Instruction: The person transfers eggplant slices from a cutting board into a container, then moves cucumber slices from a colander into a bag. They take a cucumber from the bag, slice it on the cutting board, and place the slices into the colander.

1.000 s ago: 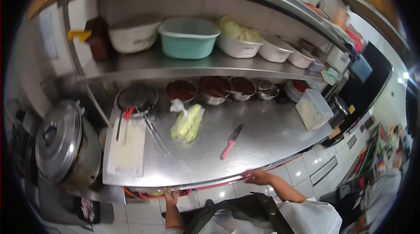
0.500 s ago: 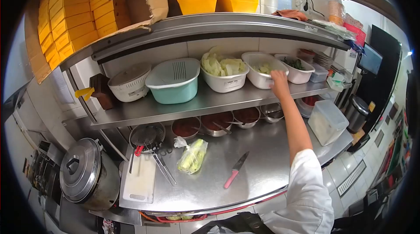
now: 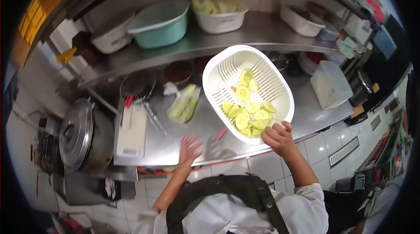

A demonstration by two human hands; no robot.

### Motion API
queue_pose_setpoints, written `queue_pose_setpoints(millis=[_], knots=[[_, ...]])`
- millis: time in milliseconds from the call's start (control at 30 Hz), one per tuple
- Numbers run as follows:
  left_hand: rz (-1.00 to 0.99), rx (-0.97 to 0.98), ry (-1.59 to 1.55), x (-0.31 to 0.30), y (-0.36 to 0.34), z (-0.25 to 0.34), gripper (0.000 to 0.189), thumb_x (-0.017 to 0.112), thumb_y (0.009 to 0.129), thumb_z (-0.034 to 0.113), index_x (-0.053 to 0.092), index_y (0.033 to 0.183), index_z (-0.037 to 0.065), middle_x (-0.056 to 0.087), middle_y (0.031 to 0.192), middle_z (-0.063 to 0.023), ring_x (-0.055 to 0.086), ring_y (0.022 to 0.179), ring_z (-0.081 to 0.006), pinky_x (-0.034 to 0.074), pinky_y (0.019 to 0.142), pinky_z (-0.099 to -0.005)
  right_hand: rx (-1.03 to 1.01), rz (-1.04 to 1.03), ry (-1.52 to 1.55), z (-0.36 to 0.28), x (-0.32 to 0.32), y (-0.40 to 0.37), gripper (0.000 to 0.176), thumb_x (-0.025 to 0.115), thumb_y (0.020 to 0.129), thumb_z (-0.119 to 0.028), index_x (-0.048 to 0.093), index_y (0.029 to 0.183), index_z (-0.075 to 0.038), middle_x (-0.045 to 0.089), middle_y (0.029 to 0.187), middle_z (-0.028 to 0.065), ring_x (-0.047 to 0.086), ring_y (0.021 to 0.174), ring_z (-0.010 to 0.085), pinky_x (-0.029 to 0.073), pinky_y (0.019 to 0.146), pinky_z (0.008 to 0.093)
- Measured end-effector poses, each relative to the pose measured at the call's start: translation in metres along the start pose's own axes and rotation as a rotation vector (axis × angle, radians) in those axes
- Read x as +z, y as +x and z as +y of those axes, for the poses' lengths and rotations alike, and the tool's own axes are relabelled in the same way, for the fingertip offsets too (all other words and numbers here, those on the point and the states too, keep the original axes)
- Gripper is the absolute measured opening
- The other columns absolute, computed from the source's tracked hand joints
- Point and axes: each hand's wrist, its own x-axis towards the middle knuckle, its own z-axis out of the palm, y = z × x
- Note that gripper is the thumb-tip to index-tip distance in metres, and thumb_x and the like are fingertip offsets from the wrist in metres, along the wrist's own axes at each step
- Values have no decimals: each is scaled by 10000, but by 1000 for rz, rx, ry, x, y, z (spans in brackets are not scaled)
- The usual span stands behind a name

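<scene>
A white slotted colander [image 3: 275,80] is tilted towards me above the worktop, with pale green cucumber slices [image 3: 251,113] gathered mostly at its near end. My right hand [image 3: 279,138] is closed around the colander's near right rim. To the left, my left hand [image 3: 189,150] hovers by the worktop's front edge, fingers spread and holding nothing. A knife's pink handle [image 3: 221,133] shows beside the colander, which hides the blade. Beyond my left hand lies a clear plastic bag of green vegetables [image 3: 184,105].
The steel shelf [image 3: 258,32] carries a teal tub [image 3: 159,30], a white tub of leaves [image 3: 218,20] and another white tub [image 3: 299,21]. At left are a white cutting board [image 3: 131,133], tongs [image 3: 154,118] and a large lidded pot [image 3: 78,133]. A clear container [image 3: 331,85] stands right.
My right hand has brought the white colander from the shelf down and towards me, tilting it. My left hand has come into view. The view has shifted downward.
</scene>
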Motion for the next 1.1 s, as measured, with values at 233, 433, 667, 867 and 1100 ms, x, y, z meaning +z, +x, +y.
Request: queue_pose_setpoints(millis=[233,433,667,867,1100], knots=[[83,-142,-416,54,0,45,680,592,763,22,281,1367,-4,463,1283,-113,458,1200,-225,391,987,-340,-171,68,192,-73,31,2,266,670,702,-172,570,940,-240,552,953,-81,500,921,109,271,1011,379],[378,-8,-384,83,-9,7,716,517,683,-39,283,1360,-8,459,1279,-121,457,1193,-234,382,986,-343,-126,-246,959,-13,24,27,274,713,707,-148,625,967,-144,572,983,-3,530,901,181,361,895,407],[757,167,-83,132,10,-19,810,578,642,31,218,1366,-15,430,1290,-138,438,1195,-233,356,1010,-357,-73,-316,1525,20,105,121,215,698,716,-98,628,903,-20,604,844,125,588,749,289,465,678,376],[1071,291,0,143,53,-69,902,585,627,72,127,1401,1,320,1370,-149,342,1279,-243,271,1068,-368,-261,-611,1656,-52,176,141,156,661,733,-93,631,853,2,627,764,164,621,719,320,489,656,385],[1390,355,128,86,31,-123,752,533,646,37,251,1341,-19,462,1233,-108,472,1143,-219,376,976,-331,-358,-761,1798,-159,215,135,96,648,723,-51,653,799,7,643,700,154,633,645,285,502,623,352]])
